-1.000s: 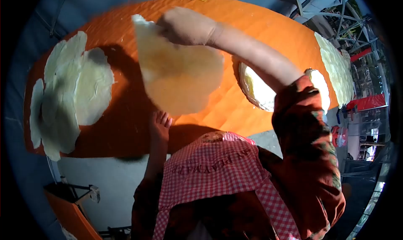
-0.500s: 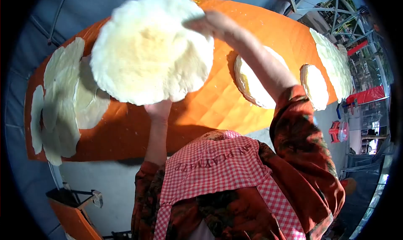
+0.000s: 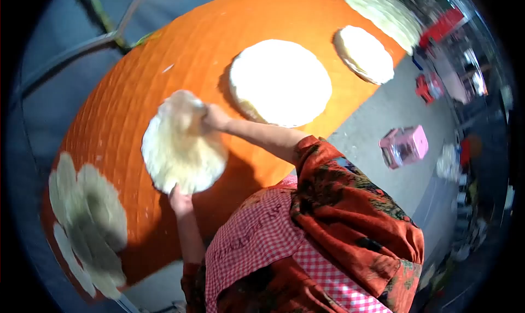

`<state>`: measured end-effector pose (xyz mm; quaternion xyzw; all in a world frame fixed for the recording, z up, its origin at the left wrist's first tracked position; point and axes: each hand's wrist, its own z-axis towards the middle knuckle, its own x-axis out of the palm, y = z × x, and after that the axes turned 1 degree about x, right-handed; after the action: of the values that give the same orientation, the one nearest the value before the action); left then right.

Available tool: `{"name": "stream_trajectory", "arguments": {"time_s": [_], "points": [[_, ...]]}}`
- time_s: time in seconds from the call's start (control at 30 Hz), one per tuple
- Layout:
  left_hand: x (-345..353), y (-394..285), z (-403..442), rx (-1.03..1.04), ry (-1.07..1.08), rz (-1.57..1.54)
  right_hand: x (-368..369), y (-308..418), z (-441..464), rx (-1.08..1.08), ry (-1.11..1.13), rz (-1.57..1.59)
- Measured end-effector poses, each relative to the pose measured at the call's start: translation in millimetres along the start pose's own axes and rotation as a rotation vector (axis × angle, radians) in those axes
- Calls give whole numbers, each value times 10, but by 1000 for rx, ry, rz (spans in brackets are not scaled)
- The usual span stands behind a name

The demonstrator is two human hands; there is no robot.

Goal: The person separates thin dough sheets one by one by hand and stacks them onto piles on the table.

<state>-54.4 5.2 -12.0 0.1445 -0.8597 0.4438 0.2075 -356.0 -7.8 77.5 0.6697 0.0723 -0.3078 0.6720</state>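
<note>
A thin, pale round sheet (image 3: pixel 183 149) hangs between my two hands over the orange table (image 3: pixel 147 105). My left hand (image 3: pixel 180 199) pinches its lower edge. At its upper right edge, my right hand (image 3: pixel 215 117) is closed on it, slightly blurred. To the right lies a large, brightly lit white round stack (image 3: pixel 281 83), with a smaller white stack (image 3: pixel 365 54) beyond it. Several flat pale sheets (image 3: pixel 101 206) overlap at the table's left end.
More pale sheets (image 3: pixel 380 12) lie along the table's far right end. On the grey floor to the right stand a pink stool (image 3: pixel 407 146) and a red stool (image 3: pixel 429 87). A metal frame (image 3: pixel 68 53) rises at the upper left.
The view has turned and shifted toward the right. The sheet, spread wide and facing me half a second ago, now hangs lower and narrower between both hands, its middle creased.
</note>
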Motion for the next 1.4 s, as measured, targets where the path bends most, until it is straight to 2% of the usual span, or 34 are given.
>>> {"name": "stream_trajectory", "arguments": {"time_s": [0.07,0.13,0.17,0.23,0.27,0.3,0.33,0.37,0.43,0.5,0.57,0.6,0.63,0.67,0.73,0.8,0.83,0.87,0.9,0.93,0.97,1.0,1.07,1.13,1.17,1.2,1.23,1.27,1.3,1.37,1.4], "points": [[449,-135,-97,95,38,34,-273,-58,166,-70,-69,191],[1016,-334,-231,202,102,76,-893,391,157,-105,-86,316],[1406,-429,-338,260,128,76,-1270,511,83,-28,-48,491],[1988,-551,-468,279,285,65,-1949,536,-67,-59,-202,547],[2287,-570,-545,268,350,58,-2242,423,-124,4,-272,612],[2548,-526,-598,260,412,51,-2601,682,-404,115,-364,458],[2737,-419,-587,229,424,55,-2792,301,-407,46,-407,562],[2911,-329,-548,199,435,59,-2968,194,-524,76,-476,589],[3089,37,-282,127,514,72,-3163,-291,-706,90,-529,688],[3199,482,-43,-71,488,130,-3215,-925,-865,264,-547,705],[3152,1009,211,-220,365,389,-3141,-1828,-1039,476,-531,665],[3043,1219,284,-252,349,436,-3056,-2156,-1155,592,-508,517],[2994,1342,306,-282,334,480,-3018,-2338,-1210,701,-482,363],[3040,1374,265,-245,259,533,-3008,-2275,-1220,693,-526,396],[3125,1309,219,-243,249,571,-3001,-2149,-1204,633,-599,467],[3067,1299,244,-250,210,589,-3093,-2209,-1225,759,-535,408],[2980,1366,312,15,227,806,-3154,-2227,-1192,812,-502,374],[2866,1445,384,290,235,1012,-3260,-1975,-1146,938,-481,198],[2799,1465,424,572,231,1208,-3306,-1904,-1138,783,-558,-157],[3128,1200,14,784,256,1221,-3355,-1869,-1129,603,-623,-504],[3228,1119,-64,1082,361,1282,-3374,-1832,-1068,399,-673,-838],[3410,1032,-244,1097,525,1269,-3372,-1743,-955,339,-651,-850],[3540,1160,-262,1151,719,1415,-3348,-1767,-769,279,-608,-846],[3620,1219,-245,1109,799,1567,-3381,-2225,-699,319,-617,-566],[3599,1299,-176,1074,772,1576,-3349,-2432,-696,385,-644,-241],[3555,1322,-103,1011,719,1600,-3275,-2569,-711,420,-576,-10],[3474,1348,4,969,616,1641,-3185,-2855,-770,445,-439,64],[3330,1474,193,904,555,1649,-3065,-3156,-823,408,-383,-133],[3116,1636,360,934,514,1679,-3024,-2855,-786,446,-308,-342],[3026,1535,392,1015,571,1528,-3108,-2725,-730,561,-312,184],[3059,1398,289,1035,539,1508,-3158,-2652,-711,546,-253,-456]]}}
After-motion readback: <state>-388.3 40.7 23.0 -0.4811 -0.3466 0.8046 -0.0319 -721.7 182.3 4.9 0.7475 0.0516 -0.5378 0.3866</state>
